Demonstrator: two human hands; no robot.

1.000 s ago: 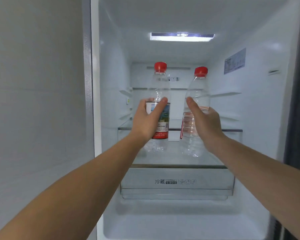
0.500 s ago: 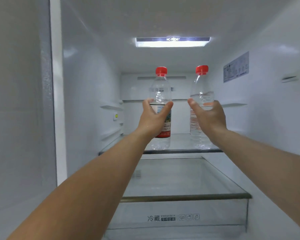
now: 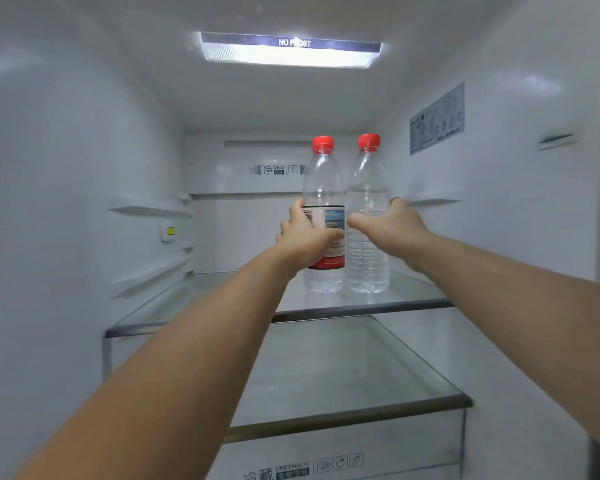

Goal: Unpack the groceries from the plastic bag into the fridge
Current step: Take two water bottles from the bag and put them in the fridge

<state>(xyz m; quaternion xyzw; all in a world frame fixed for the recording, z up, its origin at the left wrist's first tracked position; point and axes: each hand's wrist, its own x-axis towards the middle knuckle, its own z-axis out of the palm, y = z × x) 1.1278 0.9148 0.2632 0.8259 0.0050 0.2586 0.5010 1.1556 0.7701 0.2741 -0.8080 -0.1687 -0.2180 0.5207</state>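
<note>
Gripping mid-body, left hand (image 3: 305, 237) wraps the labelled bottle (image 3: 323, 188), right hand (image 3: 392, 226) the plain bottle (image 3: 368, 188), both upright on the upper shelf (image 3: 194, 306); full, heavyish, slick, squeezable plastic.

The bright white ceiling lamp (image 3: 290, 51) says "NO FROST". The white back wall strip (image 3: 278, 169) says "DEO" beside a Chinese sign. The clear plastic drawer front (image 3: 343, 455) says "FRESHBOX". Words on the grey wall sticker (image 3: 436, 118) and the bottle's red-and-white label (image 3: 329, 237) are too small to read.

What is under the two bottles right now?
Both bottles stand upright on the upper glass shelf, the left hand and right hand gripping them. The hands hide part of each bottle.
</note>
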